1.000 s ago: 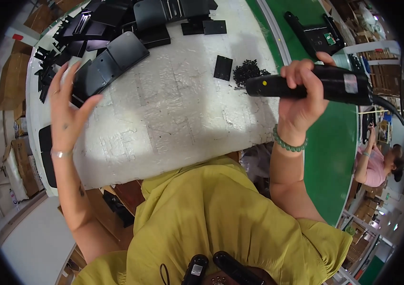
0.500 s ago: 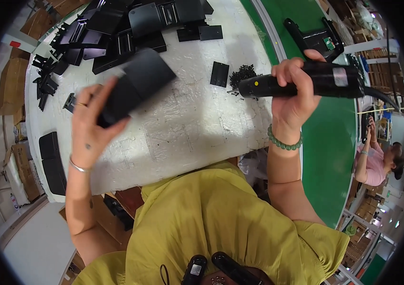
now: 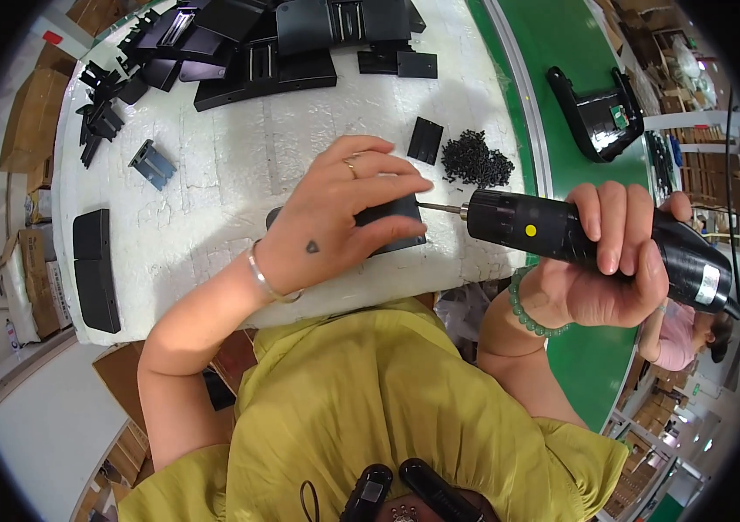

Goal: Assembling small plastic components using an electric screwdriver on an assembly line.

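Note:
My left hand (image 3: 335,217) lies over a flat black plastic part (image 3: 398,209) on the table, thumb and index finger spread across its right end, steadying it. The palm hides most of that part. In my right hand (image 3: 618,252) is a black corded electric screwdriver (image 3: 518,226), held level and pointing left, fingers wrapped round its body. Its thin metal bit reaches the right end of the part, between thumb and index finger; whether a screw sits there I cannot tell. Just beyond the bit lies a heap of small black screws (image 3: 476,160), with a small black plate (image 3: 425,141) beside it.
Black plastic housings (image 3: 265,74) are piled at the far side of the white-covered table (image 3: 213,261). A small bracket (image 3: 153,163) and a long black part (image 3: 96,271) lie left. On the green surface (image 3: 583,204) at right sits a black frame (image 3: 600,113); another person (image 3: 681,335) is beyond.
My left hand has brought the black part down from the air to the table's near middle. The screwdriver has moved lower and right, its bit now at the part's end.

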{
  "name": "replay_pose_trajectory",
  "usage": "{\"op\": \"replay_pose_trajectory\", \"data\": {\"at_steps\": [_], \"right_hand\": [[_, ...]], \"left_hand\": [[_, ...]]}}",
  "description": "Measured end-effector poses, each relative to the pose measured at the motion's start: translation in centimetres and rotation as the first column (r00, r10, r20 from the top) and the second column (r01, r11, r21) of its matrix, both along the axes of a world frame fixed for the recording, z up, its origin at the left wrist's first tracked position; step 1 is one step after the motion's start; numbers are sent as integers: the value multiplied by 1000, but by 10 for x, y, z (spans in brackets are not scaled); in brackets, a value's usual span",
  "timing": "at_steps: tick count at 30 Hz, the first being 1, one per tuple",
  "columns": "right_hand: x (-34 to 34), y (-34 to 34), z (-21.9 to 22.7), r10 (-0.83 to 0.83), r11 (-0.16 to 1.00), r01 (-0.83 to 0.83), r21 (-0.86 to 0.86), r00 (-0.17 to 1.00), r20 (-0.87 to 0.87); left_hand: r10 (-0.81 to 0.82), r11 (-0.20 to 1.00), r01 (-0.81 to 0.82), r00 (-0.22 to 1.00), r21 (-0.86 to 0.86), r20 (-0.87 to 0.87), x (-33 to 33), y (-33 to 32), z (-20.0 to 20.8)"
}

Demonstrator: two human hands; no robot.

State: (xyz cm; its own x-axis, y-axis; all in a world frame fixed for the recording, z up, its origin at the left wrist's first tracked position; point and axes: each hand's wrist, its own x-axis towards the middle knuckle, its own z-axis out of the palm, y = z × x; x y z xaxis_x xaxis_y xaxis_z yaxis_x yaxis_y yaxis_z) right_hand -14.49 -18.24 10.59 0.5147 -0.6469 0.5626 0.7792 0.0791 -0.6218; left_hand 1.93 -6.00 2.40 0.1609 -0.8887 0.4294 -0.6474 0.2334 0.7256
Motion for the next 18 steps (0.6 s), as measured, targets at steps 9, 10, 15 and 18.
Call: {"op": "replay_pose_trajectory", "data": {"at_steps": [9, 10, 15, 18], "right_hand": [[-6, 1, -2, 29, 999, -27, -44, 998, 55], [-6, 0, -3, 46, 996, -43, -77, 998, 38], [-6, 4, -3, 101, 979, -100, -179, 995, -1], [-5, 8, -2, 89, 971, -86, -221, 996, 0]], "left_hand": [[18, 997, -15, 999, -80, 39, -5, 1, 7], [20, 996, -15, 998, -84, 61, -6, 2, 8], [41, 996, -27, 985, -85, 168, -8, 9, 12], [48, 996, -36, 985, -79, 166, -9, 12, 11]]}}
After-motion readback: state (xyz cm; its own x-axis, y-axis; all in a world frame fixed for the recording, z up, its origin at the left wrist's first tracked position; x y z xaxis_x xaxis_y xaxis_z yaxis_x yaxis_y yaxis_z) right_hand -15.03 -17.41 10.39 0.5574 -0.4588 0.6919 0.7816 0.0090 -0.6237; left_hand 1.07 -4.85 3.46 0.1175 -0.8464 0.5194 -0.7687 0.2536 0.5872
